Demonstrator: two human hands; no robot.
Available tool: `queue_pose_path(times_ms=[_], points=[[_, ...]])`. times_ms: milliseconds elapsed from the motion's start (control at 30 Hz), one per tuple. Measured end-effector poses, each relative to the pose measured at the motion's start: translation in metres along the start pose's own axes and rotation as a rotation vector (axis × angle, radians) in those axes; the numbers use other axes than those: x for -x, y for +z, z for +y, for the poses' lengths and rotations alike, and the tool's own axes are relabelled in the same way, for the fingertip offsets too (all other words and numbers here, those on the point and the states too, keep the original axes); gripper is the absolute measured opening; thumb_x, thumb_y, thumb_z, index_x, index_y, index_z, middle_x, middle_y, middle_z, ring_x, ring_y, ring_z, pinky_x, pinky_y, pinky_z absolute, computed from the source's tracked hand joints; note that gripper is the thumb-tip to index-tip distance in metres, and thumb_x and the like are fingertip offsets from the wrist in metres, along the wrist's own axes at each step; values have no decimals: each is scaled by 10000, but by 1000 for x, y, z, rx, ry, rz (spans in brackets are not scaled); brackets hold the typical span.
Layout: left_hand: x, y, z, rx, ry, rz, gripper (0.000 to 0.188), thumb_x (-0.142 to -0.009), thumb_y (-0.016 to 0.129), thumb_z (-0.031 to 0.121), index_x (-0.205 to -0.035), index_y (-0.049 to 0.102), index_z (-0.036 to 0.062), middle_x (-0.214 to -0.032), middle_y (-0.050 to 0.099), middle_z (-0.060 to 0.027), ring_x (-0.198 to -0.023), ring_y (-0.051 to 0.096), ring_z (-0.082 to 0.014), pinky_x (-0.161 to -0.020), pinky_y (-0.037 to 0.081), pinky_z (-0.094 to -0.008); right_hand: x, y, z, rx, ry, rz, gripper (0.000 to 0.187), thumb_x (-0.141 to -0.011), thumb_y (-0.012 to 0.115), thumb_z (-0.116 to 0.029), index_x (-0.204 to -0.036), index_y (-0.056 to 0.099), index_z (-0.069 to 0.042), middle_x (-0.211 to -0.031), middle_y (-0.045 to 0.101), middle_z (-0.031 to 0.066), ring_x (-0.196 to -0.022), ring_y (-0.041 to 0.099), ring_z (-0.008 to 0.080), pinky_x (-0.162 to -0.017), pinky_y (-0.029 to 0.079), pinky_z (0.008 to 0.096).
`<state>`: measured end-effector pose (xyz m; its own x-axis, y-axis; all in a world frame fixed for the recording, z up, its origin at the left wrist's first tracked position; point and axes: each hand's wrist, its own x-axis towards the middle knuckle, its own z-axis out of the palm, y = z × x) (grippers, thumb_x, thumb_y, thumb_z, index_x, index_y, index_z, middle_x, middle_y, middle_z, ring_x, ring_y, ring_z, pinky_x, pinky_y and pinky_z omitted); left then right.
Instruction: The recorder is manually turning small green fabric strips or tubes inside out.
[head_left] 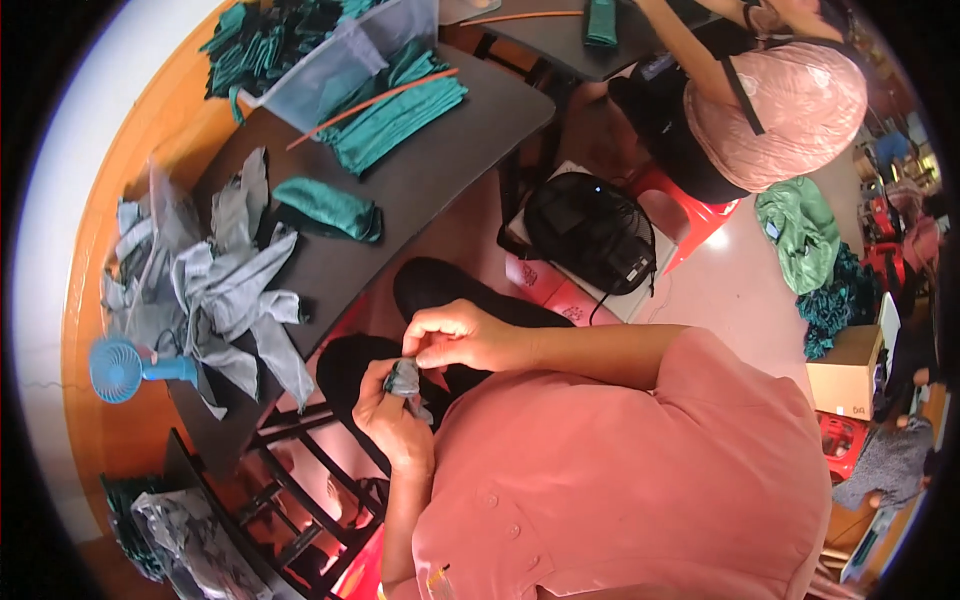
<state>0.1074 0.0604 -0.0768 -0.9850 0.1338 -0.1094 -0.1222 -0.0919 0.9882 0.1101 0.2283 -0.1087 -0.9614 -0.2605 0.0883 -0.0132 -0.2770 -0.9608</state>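
Note:
My left hand is closed around a small bunched piece of grey and dark green fabric above my lap. Close against it, my right hand is bent with thumb and fingertips pinched together at the top of the cloth; what they grip is too small to make out. On the dark table to the left lie loose grey cloth strips, some hanging over its edge. A folded green cloth piece rests beyond them.
A clear plastic bin of green pieces stands on the dark table, beside an orange stick on stacked green cloth. A small blue fan is at left. Beyond my knees sits a black fan; another person sits farther off.

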Motion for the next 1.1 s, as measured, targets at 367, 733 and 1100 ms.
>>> queue_pose_path(times_ms=[367, 733, 1100], points=[[-4, 2, -3, 30, -93, 0, 185, -777, 513, -46, -891, 657, -22, -741, 580, -9, -588, 472, -68, -522, 345, -199, -13, 0, 8, 729, -596, 148, 169, -785, 686, -15, -837, 532, -64, -788, 548, 61, -608, 609, 267, -494, 444, 348], [-13, -8, -13, 88, -44, 196, 182, -792, 507, -31, -924, 629, -2, -698, 542, 2, -568, 448, -75, -519, 329, -211, -23, 19, 13, 783, -558, 272, 264, -740, 715, -37, -961, 576, -78, -807, 635, 68, -627, 626, 270, -531, 469, 380], [-17, 20, -3, -5, 225, 267, 170, -790, 467, -81, -887, 577, 4, -856, 538, -1, -807, 510, -108, -772, 431, -244, -47, 43, 29, 568, -471, 340, 467, -664, 729, -20, -1102, 590, -105, -823, 678, 113, -712, 662, 344, -587, 503, 391]])
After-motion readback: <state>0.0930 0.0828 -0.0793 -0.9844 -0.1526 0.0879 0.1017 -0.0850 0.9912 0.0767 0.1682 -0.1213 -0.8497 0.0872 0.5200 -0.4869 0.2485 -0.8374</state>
